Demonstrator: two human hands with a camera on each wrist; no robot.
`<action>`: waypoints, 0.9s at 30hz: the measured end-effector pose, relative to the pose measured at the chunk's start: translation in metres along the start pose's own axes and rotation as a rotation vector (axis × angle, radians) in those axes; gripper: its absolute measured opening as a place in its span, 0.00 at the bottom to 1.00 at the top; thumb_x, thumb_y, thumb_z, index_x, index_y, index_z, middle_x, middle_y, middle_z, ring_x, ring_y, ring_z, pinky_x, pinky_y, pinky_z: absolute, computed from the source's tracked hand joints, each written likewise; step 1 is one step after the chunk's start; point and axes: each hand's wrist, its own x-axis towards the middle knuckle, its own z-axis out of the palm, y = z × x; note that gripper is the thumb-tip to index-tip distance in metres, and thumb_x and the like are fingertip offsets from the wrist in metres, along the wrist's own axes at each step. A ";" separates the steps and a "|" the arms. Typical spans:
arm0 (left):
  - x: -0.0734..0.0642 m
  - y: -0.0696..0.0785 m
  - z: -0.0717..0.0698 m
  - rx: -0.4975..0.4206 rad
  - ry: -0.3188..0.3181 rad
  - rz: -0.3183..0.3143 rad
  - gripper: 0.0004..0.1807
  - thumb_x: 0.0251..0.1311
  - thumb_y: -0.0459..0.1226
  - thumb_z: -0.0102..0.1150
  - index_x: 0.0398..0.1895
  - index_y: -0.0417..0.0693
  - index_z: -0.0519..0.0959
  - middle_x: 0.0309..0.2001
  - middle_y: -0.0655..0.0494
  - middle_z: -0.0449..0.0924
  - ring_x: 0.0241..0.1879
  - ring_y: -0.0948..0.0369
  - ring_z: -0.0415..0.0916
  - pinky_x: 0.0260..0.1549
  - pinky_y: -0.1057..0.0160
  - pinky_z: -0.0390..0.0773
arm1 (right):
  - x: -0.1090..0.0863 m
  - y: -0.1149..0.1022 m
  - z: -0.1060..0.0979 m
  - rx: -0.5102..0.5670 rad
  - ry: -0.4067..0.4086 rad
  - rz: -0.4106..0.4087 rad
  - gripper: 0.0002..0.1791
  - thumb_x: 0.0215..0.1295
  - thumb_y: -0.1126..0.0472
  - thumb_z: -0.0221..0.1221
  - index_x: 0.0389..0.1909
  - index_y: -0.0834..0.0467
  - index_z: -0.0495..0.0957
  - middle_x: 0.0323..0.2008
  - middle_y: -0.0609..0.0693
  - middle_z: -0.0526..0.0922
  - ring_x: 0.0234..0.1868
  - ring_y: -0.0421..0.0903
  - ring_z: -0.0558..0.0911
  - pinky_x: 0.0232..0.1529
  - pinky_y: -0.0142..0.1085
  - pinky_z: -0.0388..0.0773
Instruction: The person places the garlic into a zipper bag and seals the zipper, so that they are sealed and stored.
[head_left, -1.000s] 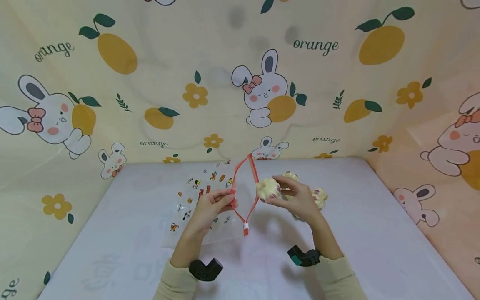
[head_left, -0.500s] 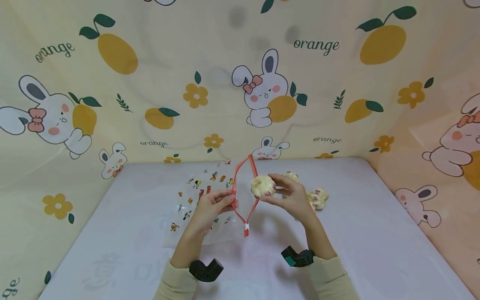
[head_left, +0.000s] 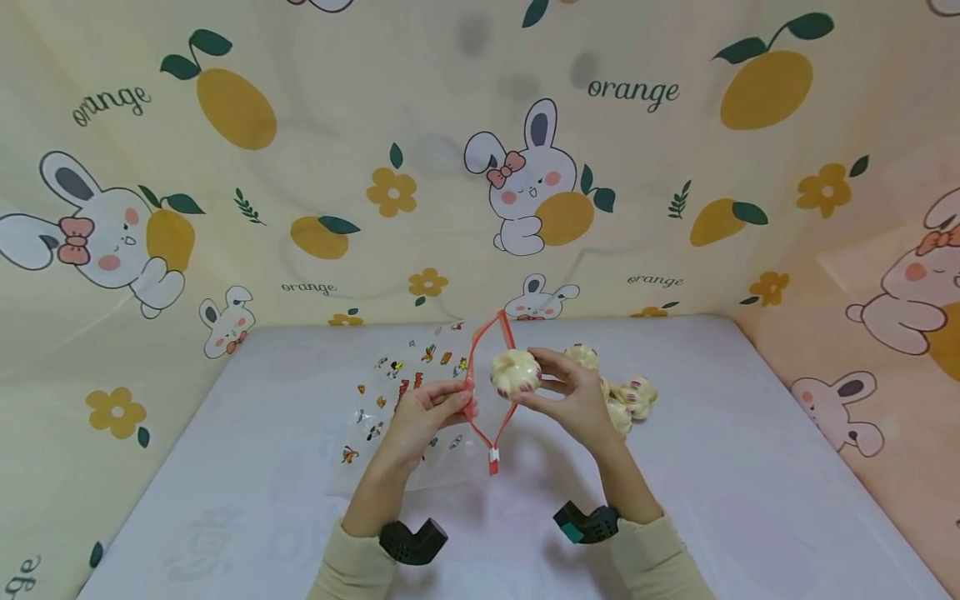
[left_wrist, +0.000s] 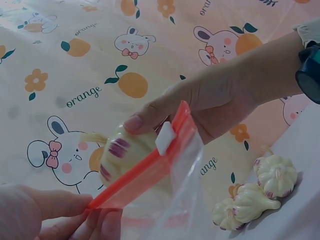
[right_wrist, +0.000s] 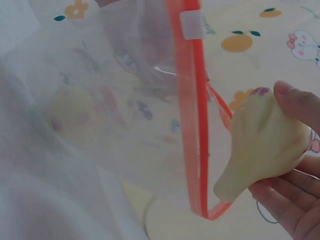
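I see the left hand [head_left: 426, 414] pinching the red rim [right_wrist: 201, 130] of the bag [head_left: 408, 429]; the left wrist view crops that hand. The right hand [head_left: 573, 398] grips a garlic [head_left: 515, 372] at the bag's mouth; whether its neck crosses the rim, I can't tell. From the head, that hand partly hides the other garlics [head_left: 637, 397] on the table [head_left: 255, 475]. Through the cloudy film I make out a pale blur [right_wrist: 75, 115], too faint to name.
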 end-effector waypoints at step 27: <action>-0.002 0.005 -0.002 -0.013 0.064 0.043 0.16 0.65 0.33 0.56 0.53 0.36 0.78 0.31 0.64 0.84 0.33 0.68 0.82 0.42 0.69 0.85 | 0.001 0.013 0.018 -0.031 0.001 0.067 0.34 0.50 0.68 0.70 0.61 0.64 0.72 0.56 0.63 0.79 0.50 0.34 0.79 0.54 0.36 0.82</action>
